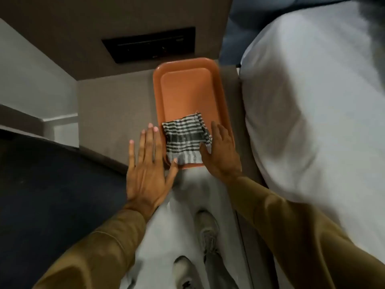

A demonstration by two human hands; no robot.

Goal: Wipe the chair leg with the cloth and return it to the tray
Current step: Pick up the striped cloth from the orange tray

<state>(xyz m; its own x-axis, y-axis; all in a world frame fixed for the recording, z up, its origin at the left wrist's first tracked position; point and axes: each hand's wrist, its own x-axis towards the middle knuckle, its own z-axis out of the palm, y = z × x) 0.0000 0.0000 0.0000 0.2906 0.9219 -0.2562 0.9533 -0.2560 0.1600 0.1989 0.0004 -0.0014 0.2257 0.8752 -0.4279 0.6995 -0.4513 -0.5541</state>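
A folded black-and-white checked cloth (184,140) lies in the near end of an orange tray (187,90). The tray rests on a grey-brown surface beside a bed. My left hand (149,163) is spread flat with fingers apart, just left of the tray, its thumb tip touching the cloth's near left corner. My right hand (220,152) lies at the cloth's right edge, fingers apart, with the thumb against the cloth and the fingers over the tray's right rim. Neither hand grips the cloth. No chair leg is in view.
A white pillow and bedding (312,111) fill the right side. A black panel (152,44) is set in the wall behind the tray. A dark round seat or cushion (52,195) sits at the left. My shoes (206,230) stand on the pale floor below.
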